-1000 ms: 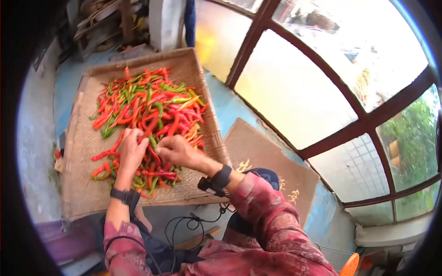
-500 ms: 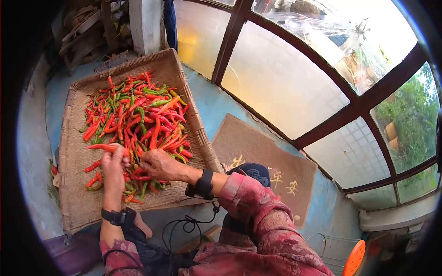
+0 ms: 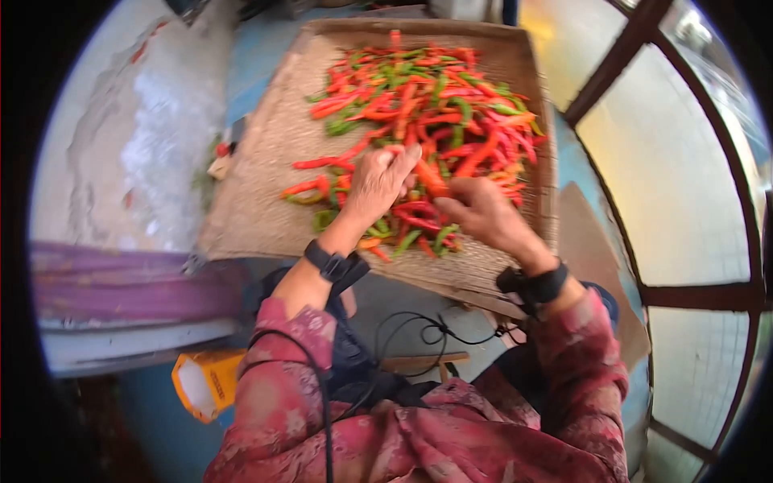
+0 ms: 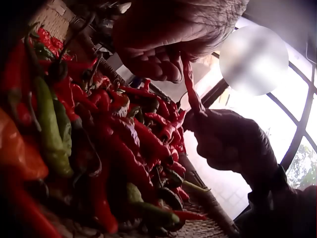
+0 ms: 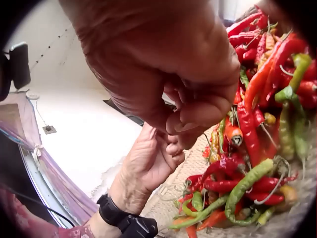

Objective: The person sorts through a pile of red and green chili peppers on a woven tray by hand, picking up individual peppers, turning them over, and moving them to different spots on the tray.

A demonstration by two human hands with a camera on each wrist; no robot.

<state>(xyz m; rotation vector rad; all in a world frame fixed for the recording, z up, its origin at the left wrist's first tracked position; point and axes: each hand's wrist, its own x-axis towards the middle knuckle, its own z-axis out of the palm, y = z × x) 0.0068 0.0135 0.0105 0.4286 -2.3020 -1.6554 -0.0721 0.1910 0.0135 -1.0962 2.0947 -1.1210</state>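
Note:
A red chili pepper (image 4: 191, 91) stretches between my two hands in the left wrist view. My left hand (image 3: 377, 187) holds one end of it, thumb uppermost in the head view, while my right hand (image 3: 493, 216) pinches the other end. Both hands are over the near part of a heap of red, green and orange chili peppers (image 3: 403, 92). The heap lies in a shallow woven tray (image 3: 258, 185). In the right wrist view, the curled fingers of my right hand (image 5: 173, 69) hide most of what they grip.
The tray's near edge is close to my knees. Black cables (image 3: 431, 326) loop below it. At the left are a peeling wall (image 3: 153, 137), a purple cloth (image 3: 137, 282) and an orange-yellow packet (image 3: 208, 385). A framed window (image 3: 684, 161) and a brown mat (image 3: 592, 241) are at the right.
The head view has turned left, so tray and hands appear farther right. Half a second ago a red chili pepper pointed left from my left hand; now one spans both hands.

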